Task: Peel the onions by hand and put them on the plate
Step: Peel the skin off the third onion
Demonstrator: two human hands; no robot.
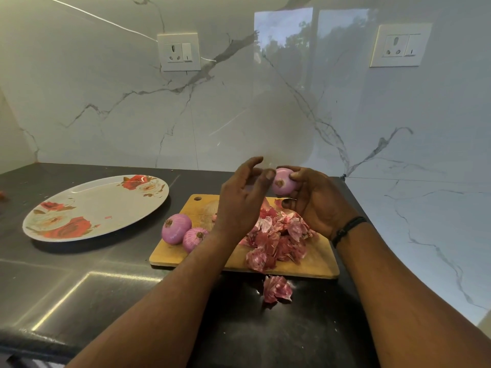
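Note:
My right hand [316, 200] grips a smooth pink onion [283, 181] with curled fingers and thumb, holding it up above the wooden cutting board [316, 264]. My left hand [243, 197] hovers just left of that onion with its fingers loosely spread; one fingertip is close to the onion and nothing is held. Two more pink onions [176, 228] [194, 238] lie at the board's left edge. A heap of red-pink onion skins [276, 240] covers the board's middle. The oval flowered plate [87, 205] sits to the left on the dark counter with no onions on it.
A loose clump of onion skin [277, 288] lies on the counter in front of the board. The marble wall behind carries two sockets [178, 52] [400, 46]. A marble side wall rises close on the right of the board.

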